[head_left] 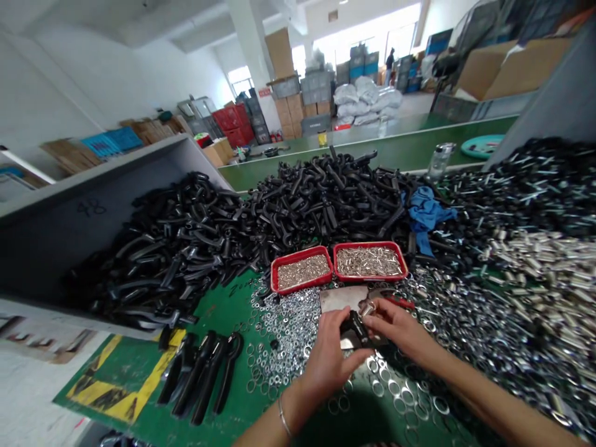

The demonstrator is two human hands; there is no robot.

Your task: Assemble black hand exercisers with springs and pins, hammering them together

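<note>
Over the plate (331, 299), left fingers (333, 318) grip a black part (358, 328); right fingers (386, 307) pinch a spring (367, 310), apparently.

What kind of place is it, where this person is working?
Most likely a factory assembly workshop: a large heap of black handle-like parts, red trays full of small metal pieces, and stacked crates behind.

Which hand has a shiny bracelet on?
The left hand: a thin, silvery bracelet circles its wrist. The right hand is different, because its wrist is bare.
</note>
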